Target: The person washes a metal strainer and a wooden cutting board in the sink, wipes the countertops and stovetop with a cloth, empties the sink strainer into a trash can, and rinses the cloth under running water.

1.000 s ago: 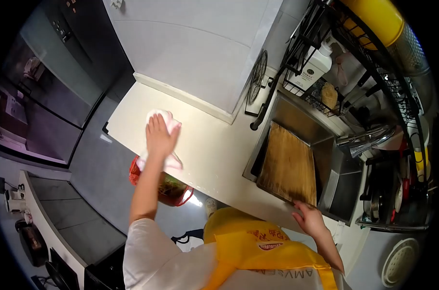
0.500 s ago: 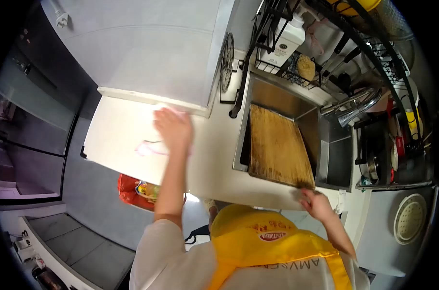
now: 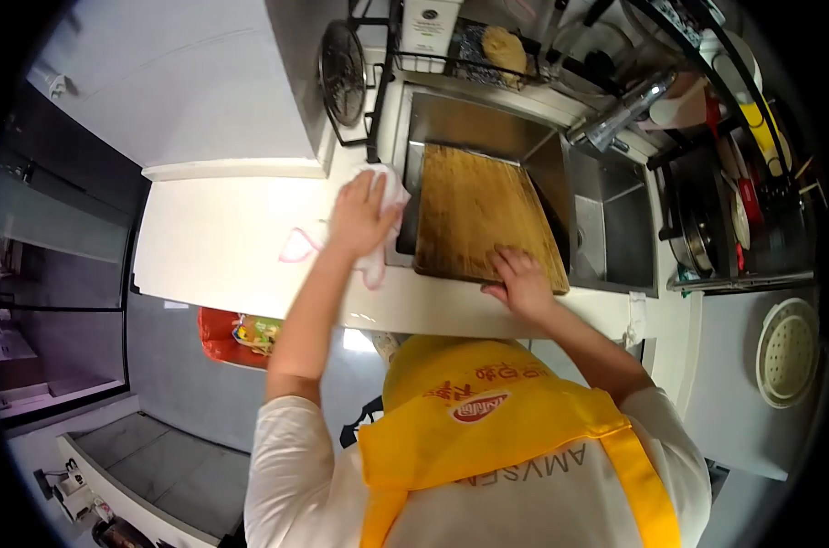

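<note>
My left hand (image 3: 363, 217) presses a white cloth with pink edging (image 3: 374, 270) against the pale countertop (image 3: 222, 219), just left of the sink. Its fingers reach forward over the bunched cloth, and one pink-edged loop trails to the left. A wooden cutting board (image 3: 483, 210) rests at a slant over the left basin of the steel sink (image 3: 483, 114). At the board's near edge, my right hand (image 3: 526, 285) grips it, fingers over the top and thumb by the rim.
A black wire rack (image 3: 460, 69) behind the sink carries a white bottle (image 3: 428, 32) and a sponge (image 3: 504, 50). The faucet (image 3: 629, 114) reaches over the right basin (image 3: 606, 219). Pans and utensils crowd the right side. A red bag (image 3: 227, 336) lies on the floor.
My left hand has swept the cloth rightward along the counter to the sink's edge. My right hand has shifted from the board's near right corner to farther left along its edge. The view has moved.
</note>
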A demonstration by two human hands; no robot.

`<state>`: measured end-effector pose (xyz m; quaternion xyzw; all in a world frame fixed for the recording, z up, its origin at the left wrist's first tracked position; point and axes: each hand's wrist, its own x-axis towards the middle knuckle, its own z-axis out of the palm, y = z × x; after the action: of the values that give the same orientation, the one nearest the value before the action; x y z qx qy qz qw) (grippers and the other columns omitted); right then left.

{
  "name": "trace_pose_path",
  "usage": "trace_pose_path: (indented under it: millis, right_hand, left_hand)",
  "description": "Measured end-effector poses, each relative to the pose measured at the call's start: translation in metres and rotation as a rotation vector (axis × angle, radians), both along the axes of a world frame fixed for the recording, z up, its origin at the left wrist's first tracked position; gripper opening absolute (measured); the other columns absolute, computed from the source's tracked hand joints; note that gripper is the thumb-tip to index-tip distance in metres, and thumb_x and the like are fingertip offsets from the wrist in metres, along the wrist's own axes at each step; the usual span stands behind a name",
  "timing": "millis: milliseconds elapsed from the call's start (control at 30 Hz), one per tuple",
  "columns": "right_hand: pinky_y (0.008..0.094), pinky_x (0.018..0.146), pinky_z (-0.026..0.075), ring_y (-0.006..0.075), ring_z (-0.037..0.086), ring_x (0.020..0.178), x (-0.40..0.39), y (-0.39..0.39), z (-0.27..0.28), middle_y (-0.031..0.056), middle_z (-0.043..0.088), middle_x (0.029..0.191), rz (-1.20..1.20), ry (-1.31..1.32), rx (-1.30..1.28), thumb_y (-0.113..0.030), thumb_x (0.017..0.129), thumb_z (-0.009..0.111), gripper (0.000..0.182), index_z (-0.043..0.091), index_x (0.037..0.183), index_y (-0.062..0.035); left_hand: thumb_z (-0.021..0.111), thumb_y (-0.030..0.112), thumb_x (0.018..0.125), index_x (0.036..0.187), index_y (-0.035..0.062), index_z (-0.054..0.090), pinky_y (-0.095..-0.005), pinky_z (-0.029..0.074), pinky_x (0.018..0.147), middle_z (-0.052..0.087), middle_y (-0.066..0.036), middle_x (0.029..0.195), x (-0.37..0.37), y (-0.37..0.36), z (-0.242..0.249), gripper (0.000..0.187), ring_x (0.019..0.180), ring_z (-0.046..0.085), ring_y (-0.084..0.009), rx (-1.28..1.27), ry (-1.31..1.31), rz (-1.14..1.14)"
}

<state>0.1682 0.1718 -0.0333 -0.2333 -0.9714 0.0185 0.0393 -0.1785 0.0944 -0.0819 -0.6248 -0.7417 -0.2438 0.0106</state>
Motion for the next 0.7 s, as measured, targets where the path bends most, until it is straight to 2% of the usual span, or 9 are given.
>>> trace_pose_path:
  millis: [67, 233, 333, 400, 467, 533, 567, 600, 700]
  right_hand:
    - [0.0423, 0.101, 0.037, 0.0309, 0.048, 0.121, 0.007, 0.012, -0.005, 0.0113, 0.052, 0.132, 0.067, -0.006, 0.035, -0.045, 0.081, 0.067, 0.061, 0.053, 0.128, -0.0077]
    - [0.0419, 0.098, 0.04, 0.0295, 0.05, 0.119, 0.028, 0.021, -0.02, 0.0097, 0.055, 0.129, 0.133, 0.073, 0.172, -0.041, 0.079, 0.07, 0.062, 0.053, 0.13, -0.0084]
    - [0.0394, 0.094, 0.045, 0.0292, 0.052, 0.118, 0.034, 0.031, -0.004, 0.0099, 0.056, 0.129, -0.031, -0.072, 0.165, -0.031, 0.079, 0.071, 0.057, 0.055, 0.13, -0.0103]
    - [0.0388, 0.082, 0.051, 0.0292, 0.06, 0.107, 0.03, 0.044, 0.003, 0.0094, 0.062, 0.118, -0.041, 0.07, 0.119, -0.024, 0.079, 0.07, 0.042, 0.061, 0.119, -0.0126]
    - [0.041, 0.07, 0.053, 0.0297, 0.066, 0.092, 0.016, 0.057, 0.056, 0.0074, 0.068, 0.102, -0.071, -0.001, -0.024, -0.02, 0.078, 0.069, 0.027, 0.063, 0.104, -0.0131]
    - [0.0434, 0.07, 0.052, 0.0292, 0.067, 0.085, 0.007, 0.087, 0.092, 0.0081, 0.069, 0.096, -0.071, 0.073, 0.067, -0.021, 0.078, 0.072, 0.035, 0.061, 0.111, -0.0147]
    - [0.0429, 0.068, 0.052, 0.031, 0.066, 0.083, 0.007, 0.102, 0.115, 0.0096, 0.069, 0.092, -0.011, 0.111, 0.064, -0.023, 0.079, 0.072, 0.033, 0.061, 0.109, -0.0138]
    - [0.0423, 0.066, 0.051, 0.0327, 0.066, 0.08, 0.009, 0.115, 0.139, 0.011, 0.068, 0.087, 0.052, 0.146, 0.068, -0.024, 0.079, 0.072, 0.032, 0.062, 0.107, -0.0129]
    - [0.042, 0.066, 0.051, 0.0328, 0.065, 0.079, 0.02, 0.131, 0.199, 0.0108, 0.068, 0.087, 0.147, 0.134, 0.101, -0.028, 0.078, 0.074, 0.033, 0.062, 0.105, -0.0126]
  left_hand:
    - [0.048, 0.047, 0.093, 0.144, 0.0032, 0.038, -0.0457, 0.019, 0.115, 0.037, -0.024, 0.147, -0.005, -0.022, 0.003, 0.068, 0.14, 0.03, -0.0344, -0.105, 0.046, -0.07]
    - [0.043, 0.054, 0.092, 0.149, 0.0023, 0.026, -0.05, 0.012, 0.115, 0.024, -0.022, 0.154, 0.036, -0.094, 0.021, 0.079, 0.144, 0.019, -0.0342, -0.29, 0.167, 0.029]
    - [0.044, 0.059, 0.089, 0.15, -0.0008, 0.021, -0.0542, 0.009, 0.114, 0.02, -0.024, 0.155, 0.068, -0.103, 0.017, 0.088, 0.145, 0.015, -0.0375, -0.322, 0.172, 0.077]
    - [0.045, 0.062, 0.088, 0.15, -0.0016, 0.02, -0.0563, 0.009, 0.114, 0.02, -0.025, 0.154, 0.09, -0.101, 0.019, 0.092, 0.145, 0.013, -0.0386, -0.351, 0.193, 0.154]
    - [0.047, 0.067, 0.085, 0.15, -0.0018, 0.019, -0.0585, 0.008, 0.113, 0.019, -0.027, 0.154, 0.11, -0.098, 0.027, 0.099, 0.146, 0.011, -0.0389, -0.362, 0.174, 0.136]
    - [0.049, 0.07, 0.082, 0.15, -0.0017, 0.019, -0.0596, 0.009, 0.112, 0.019, -0.027, 0.154, 0.131, -0.099, 0.036, 0.104, 0.146, 0.011, -0.039, -0.431, 0.184, 0.132]
    - [0.053, 0.073, 0.077, 0.149, -0.0026, 0.021, -0.0599, 0.009, 0.112, 0.023, -0.027, 0.152, 0.14, -0.099, 0.032, 0.109, 0.144, 0.015, -0.0392, -0.378, 0.205, 0.134]
    - [0.053, 0.073, 0.077, 0.149, -0.0026, 0.021, -0.0599, 0.009, 0.112, 0.023, -0.027, 0.152, 0.149, -0.097, 0.035, 0.109, 0.144, 0.015, -0.0392, -0.366, 0.205, 0.122]
    - [0.06, 0.074, 0.069, 0.146, -0.0049, 0.025, -0.0588, 0.01, 0.112, 0.03, -0.026, 0.147, 0.172, -0.089, 0.045, 0.115, 0.14, 0.021, -0.0389, -0.408, 0.155, 0.085]
